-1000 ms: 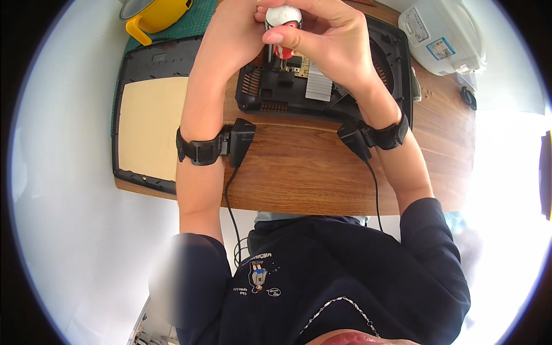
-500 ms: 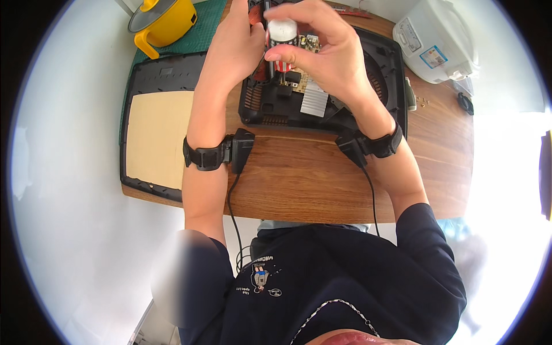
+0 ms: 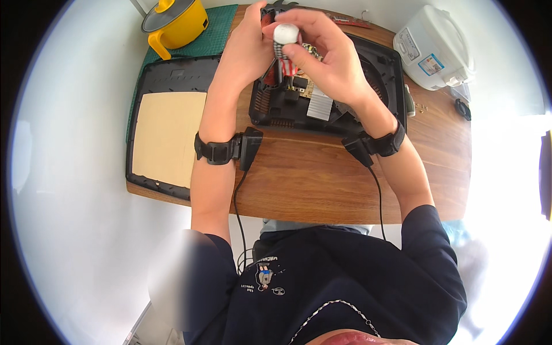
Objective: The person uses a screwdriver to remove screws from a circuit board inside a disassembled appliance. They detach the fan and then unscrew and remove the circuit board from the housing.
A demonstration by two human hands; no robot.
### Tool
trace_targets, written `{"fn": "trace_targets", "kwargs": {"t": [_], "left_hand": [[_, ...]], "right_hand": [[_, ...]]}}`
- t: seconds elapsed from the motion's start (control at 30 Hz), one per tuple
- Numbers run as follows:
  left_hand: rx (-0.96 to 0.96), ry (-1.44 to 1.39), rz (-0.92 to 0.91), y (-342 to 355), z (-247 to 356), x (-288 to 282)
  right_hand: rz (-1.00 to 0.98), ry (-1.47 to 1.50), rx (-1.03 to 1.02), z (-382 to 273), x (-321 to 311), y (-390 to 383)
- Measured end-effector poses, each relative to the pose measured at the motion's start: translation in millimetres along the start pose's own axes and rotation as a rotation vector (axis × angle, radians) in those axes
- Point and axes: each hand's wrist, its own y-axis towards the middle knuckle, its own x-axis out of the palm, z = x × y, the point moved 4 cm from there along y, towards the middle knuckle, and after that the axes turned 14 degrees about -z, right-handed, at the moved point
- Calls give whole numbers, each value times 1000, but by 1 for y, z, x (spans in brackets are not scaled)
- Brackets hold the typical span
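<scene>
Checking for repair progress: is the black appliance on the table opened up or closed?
Opened: the black appliance shows its circuit board and metal heatsink.

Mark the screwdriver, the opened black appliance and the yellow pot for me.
screwdriver (image 3: 286,35): head view, on its white rounded handle cap.
opened black appliance (image 3: 386,68): head view, on the housing's right side.
yellow pot (image 3: 185,24): head view, on its yellow side wall.

Bright daylight, right-side glare, fisheye-bent edges.
</scene>
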Motion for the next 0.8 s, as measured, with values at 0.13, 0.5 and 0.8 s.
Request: {"fn": "trace_targets", "kwargs": {"t": [0.13,0.5,0.8], "left_hand": [[-76,-27,-1,1,4,-4],[-187,-155,3,2,1,-5],[-210,-55,-1,1,-3,-7]], "right_hand": [[-17,-357,-86,-4,-3,-1],[42,-516,-1,-13,4,-3],[-30,-381,-59,-8,10,1]]}}
